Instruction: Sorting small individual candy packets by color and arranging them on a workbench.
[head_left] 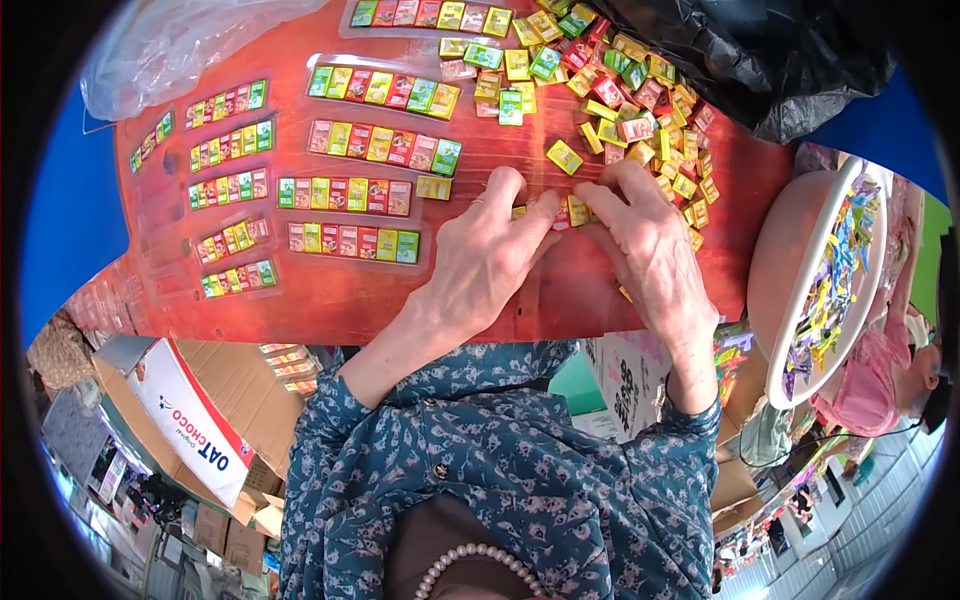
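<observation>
Yellow candy packets (575, 210) between both hands' fingers (535, 208).

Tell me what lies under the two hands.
Between the left hand and right hand, a short row of small sweet packets shows on the red table; the rest is covered.

Both hands (560, 240) line up small sweets (570, 212) (red table (350, 300))

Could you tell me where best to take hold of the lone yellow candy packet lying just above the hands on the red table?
Probably pinch the yellow packet across its two long edges, coming straight down from above. It lies flat and tilted on the red table, apart from the heap to its right, so both edges are free; the hands sit just below it.
</observation>
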